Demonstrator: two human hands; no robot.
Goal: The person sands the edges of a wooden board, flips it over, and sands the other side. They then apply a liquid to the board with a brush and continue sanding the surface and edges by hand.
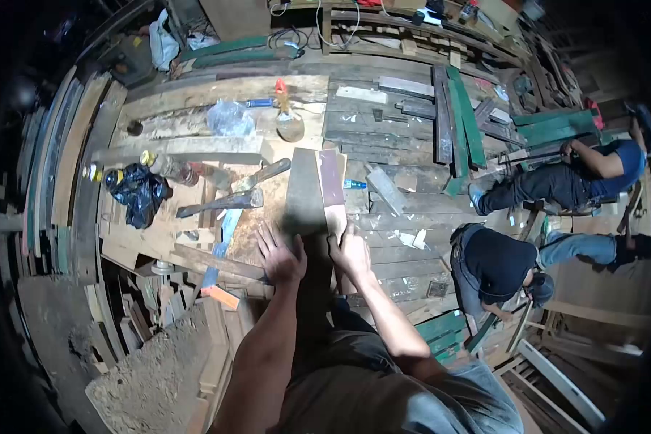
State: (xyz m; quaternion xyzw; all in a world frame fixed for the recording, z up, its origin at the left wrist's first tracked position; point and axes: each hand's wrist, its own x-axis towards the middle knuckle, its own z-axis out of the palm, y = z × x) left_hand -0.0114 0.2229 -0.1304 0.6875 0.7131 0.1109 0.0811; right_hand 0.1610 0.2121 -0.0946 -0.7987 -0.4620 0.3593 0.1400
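Note:
A long dark grey board (303, 184) runs away from my body across the bench. My left hand (282, 254) is open, fingers spread, at its left edge. My right hand (351, 254) is closed at the right side, fingers curled at the near end of a wooden strip (330, 178) with purple paint and bare wood. What lies inside its grip is partly hidden. Left of the board lie a hatchet-like tool (228, 203) with a dark head and another wooden-handled tool (265, 173). A small blue tube or box (354, 184) rests to the right.
On the bench are a clear bottle with a red top (289, 124), a plastic bag (230, 118), a black bag (137, 195) and a thick beam (184, 150). Green boards (465, 119) lie farther right. One co-worker (495, 264) bends over at right; another person (579, 170) sits behind.

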